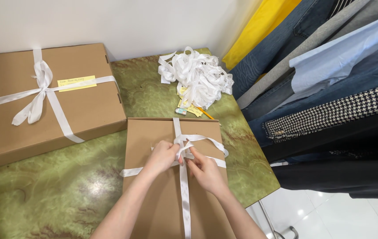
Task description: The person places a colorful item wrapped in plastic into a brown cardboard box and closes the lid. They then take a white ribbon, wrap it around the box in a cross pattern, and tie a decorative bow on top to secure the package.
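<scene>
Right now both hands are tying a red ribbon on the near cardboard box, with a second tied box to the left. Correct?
Not quite. The head view shows the ribbon is white, not red. Both the left hand and right hand work it on the near cardboard box; the second tied box sits left.

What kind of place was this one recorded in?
Probably a clothing shop's packing corner or a small home business. Garments hang on a rail beside a green table, a ribboned cardboard box sits finished, and both hands work white ribbon on another.
</scene>
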